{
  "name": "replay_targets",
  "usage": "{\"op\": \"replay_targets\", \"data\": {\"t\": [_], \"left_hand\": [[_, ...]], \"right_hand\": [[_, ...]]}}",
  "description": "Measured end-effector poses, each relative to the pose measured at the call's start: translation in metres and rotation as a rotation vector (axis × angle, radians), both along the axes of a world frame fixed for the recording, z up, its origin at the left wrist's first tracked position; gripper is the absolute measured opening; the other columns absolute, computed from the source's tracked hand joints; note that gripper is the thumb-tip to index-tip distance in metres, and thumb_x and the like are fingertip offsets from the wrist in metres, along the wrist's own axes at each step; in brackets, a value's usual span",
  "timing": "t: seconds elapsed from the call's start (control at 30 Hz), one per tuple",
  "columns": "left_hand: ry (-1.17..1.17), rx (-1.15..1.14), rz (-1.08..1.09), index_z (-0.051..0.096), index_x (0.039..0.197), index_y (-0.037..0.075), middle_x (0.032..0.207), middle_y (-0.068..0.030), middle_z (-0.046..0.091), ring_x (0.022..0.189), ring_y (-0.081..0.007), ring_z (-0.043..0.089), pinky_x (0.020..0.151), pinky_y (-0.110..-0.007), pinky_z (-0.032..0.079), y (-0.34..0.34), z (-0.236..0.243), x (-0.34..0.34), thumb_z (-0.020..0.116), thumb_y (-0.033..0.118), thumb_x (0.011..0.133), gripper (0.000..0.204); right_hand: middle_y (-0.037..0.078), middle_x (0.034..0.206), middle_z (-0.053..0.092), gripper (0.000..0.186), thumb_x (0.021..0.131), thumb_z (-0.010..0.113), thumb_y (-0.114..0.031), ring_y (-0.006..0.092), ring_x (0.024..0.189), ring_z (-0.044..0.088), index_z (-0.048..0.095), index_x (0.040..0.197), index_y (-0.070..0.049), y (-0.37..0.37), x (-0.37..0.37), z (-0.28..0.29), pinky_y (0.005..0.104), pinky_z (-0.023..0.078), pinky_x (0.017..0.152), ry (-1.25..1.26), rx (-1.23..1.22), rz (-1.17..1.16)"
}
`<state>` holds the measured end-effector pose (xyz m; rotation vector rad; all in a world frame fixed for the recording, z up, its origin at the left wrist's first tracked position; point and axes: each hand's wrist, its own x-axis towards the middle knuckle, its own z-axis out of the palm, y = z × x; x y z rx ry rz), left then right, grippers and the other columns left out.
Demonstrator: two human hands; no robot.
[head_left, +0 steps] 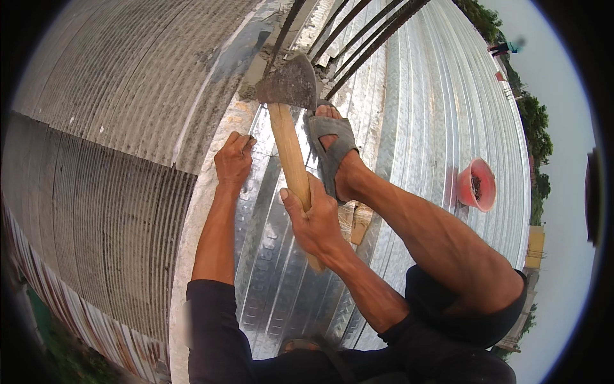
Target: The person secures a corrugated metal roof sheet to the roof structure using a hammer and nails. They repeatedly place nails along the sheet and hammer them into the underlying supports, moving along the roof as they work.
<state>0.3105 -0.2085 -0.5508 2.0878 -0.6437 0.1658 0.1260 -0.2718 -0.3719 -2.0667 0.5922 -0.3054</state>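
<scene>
My right hand is wrapped round the wooden handle of a hatchet. Its broad, worn metal head points away from me, close to a sandalled foot. To the left, my left hand is closed in a pinch at the left edge of the shiny ribbed metal sheet. A small dark bit shows at its fingertips, too small to name. The hatchet head is a little beyond the left hand and apart from it.
Steel rebars rise from rough concrete ahead. My foot in a grey sandal stands on the metal sheeting. A red bucket with small dark pieces sits at right. Grey corrugated roofing lies left, beyond a pale concrete edge. Another person is far off.
</scene>
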Motion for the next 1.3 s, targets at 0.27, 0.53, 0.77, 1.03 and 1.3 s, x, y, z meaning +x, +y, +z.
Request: {"op": "replay_targets", "data": {"t": [0.27, 0.53, 0.77, 1.03, 1.3], "left_hand": [[0.001, 0.032, -0.009, 0.072, 0.092, 0.010, 0.085, -0.0056, 0.062, 0.077, -0.0306, 0.067, 0.067, -0.042, 0.052, -0.007, 0.001, -0.001, 0.072, 0.016, 0.090, 0.006], [0.001, 0.030, -0.003, 0.073, 0.092, 0.011, 0.086, -0.0048, 0.063, 0.076, -0.0308, 0.067, 0.065, -0.041, 0.052, 0.002, -0.004, 0.001, 0.073, 0.016, 0.090, 0.005], [-0.046, 0.009, -0.007, 0.072, 0.088, 0.010, 0.083, -0.0051, 0.062, 0.075, -0.0303, 0.067, 0.065, -0.042, 0.052, 0.001, -0.010, 0.001, 0.074, 0.018, 0.089, 0.008], [-0.026, 0.043, -0.021, 0.072, 0.090, 0.010, 0.084, -0.0051, 0.063, 0.077, -0.0303, 0.067, 0.065, -0.043, 0.052, -0.008, 0.007, -0.005, 0.073, 0.015, 0.089, 0.005], [-0.041, 0.053, -0.011, 0.075, 0.093, 0.011, 0.083, -0.0045, 0.062, 0.076, -0.0300, 0.067, 0.064, -0.042, 0.052, 0.002, -0.007, -0.001, 0.074, 0.019, 0.090, 0.009]], "right_hand": [[0.029, 0.072, 0.065, 0.036, 0.102, 0.060, -0.023, 0.0474, 0.065, 0.067, 0.050, 0.115, 0.009, -0.004, 0.014, -0.040, 0.0514, 0.051, 0.058, 0.289, -0.183, 0.078], [0.028, 0.076, 0.065, 0.042, 0.098, 0.065, -0.012, 0.0457, 0.066, 0.069, 0.042, 0.126, 0.010, 0.007, 0.028, 0.020, 0.0471, 0.054, 0.055, -0.215, -0.144, 0.055], [0.023, 0.072, 0.064, 0.033, 0.102, 0.062, -0.021, 0.0405, 0.059, 0.066, 0.050, 0.113, 0.007, -0.016, 0.018, -0.040, 0.0449, 0.050, 0.054, 0.374, -0.241, 0.119], [0.025, 0.070, 0.065, 0.037, 0.101, 0.064, -0.020, 0.0419, 0.062, 0.069, 0.043, 0.115, 0.008, -0.001, 0.008, -0.010, 0.0477, 0.053, 0.054, -0.182, -0.170, -0.036], [0.023, 0.068, 0.064, 0.032, 0.100, 0.065, -0.020, 0.0396, 0.059, 0.067, 0.048, 0.106, 0.008, 0.000, 0.020, 0.007, 0.0462, 0.050, 0.052, 0.034, -0.078, 0.033]]}}
